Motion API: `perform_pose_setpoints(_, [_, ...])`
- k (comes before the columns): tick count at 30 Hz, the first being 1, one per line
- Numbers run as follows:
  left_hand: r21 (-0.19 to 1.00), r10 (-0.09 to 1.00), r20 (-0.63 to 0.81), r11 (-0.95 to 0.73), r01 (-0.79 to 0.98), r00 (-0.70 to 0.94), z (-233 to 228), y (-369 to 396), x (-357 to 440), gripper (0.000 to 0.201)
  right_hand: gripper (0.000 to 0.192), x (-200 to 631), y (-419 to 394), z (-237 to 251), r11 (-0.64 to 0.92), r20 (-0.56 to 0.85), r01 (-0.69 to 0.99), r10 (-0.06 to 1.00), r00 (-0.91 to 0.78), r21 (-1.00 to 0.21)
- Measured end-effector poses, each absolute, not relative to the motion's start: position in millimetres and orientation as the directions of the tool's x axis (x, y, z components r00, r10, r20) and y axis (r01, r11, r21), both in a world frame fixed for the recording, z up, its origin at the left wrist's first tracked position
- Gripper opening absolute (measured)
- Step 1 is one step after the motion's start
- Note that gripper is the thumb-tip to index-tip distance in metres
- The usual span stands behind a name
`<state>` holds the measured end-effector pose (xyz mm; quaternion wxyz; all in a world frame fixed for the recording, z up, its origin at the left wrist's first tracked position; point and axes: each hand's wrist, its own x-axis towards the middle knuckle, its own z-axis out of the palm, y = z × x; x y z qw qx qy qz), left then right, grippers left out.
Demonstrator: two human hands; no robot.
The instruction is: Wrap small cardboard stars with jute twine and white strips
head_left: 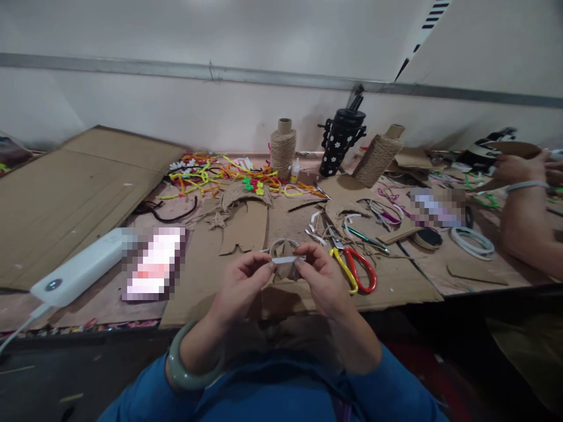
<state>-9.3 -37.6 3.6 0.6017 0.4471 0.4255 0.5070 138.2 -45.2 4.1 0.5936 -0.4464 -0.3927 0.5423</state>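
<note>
A short white strip (pixel 288 259) is stretched between my two hands, just above the front of the cardboard sheet. My left hand (pixel 246 281) pinches its left end, and my right hand (pixel 323 275) pinches the right end. Right behind the strip are a pale ring (pixel 281 241) and a brownish piece (pixel 287 271) partly covered by it; whether these are joined to the strip I cannot tell. Scissors with red and yellow handles (pixel 360 271) lie beside my right hand. Beyond my left hand are a cut cardboard piece (pixel 245 228) and a twine-wrapped crescent (pixel 246 196).
Two twine spools (pixel 282 153) (pixel 378 157) and a black flowered tumbler (pixel 338 140) stand at the back. Colourful pipe cleaners (pixel 202 176) lie behind. A phone (pixel 153 264) and white power bank (pixel 83 266) are at left. Another person's arm (pixel 528 217) works at right.
</note>
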Motion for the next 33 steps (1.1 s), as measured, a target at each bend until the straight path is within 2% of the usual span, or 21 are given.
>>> perform_pose_setpoints(4, [0.919, 0.984, -0.112, 0.155, -0.363, 0.136, 2.2, -39.4, -6.7, 0.016, 0.024, 130.8, -44.8, -0.3, -0.015, -0.066, -0.378, 0.990, 0.122, -0.926])
perform_pose_setpoints(9, [0.922, 0.990, -0.108, 0.132, -0.364, 0.086, 1.2, -36.9, -9.7, 0.016, 0.023, 130.2, -44.1, -4.9, -0.033, -0.078, -0.376, 0.991, 0.105, -0.926])
perform_pose_setpoints(18, [0.911, 0.988, -0.133, 0.154, -0.383, 0.083, -2.5, -36.6, -16.5, 0.015, 0.025, 128.2, -43.0, -10.0, -0.081, -0.100, -0.334, 0.994, 0.040, -0.939])
perform_pose_setpoints(29, [0.866, 0.981, -0.177, 0.192, -0.462, 0.077, -12.4, -42.4, -29.6, 0.022, 0.027, 115.6, -41.2, -12.6, -0.172, -0.166, -0.319, 0.985, -0.046, -0.932])
perform_pose_setpoints(33, [0.841, 0.974, -0.181, 0.224, -0.493, 0.134, -17.2, -40.8, -31.7, 0.020, 0.020, 119.3, -42.4, -15.1, -0.131, -0.116, -0.211, 0.990, -0.081, -0.969])
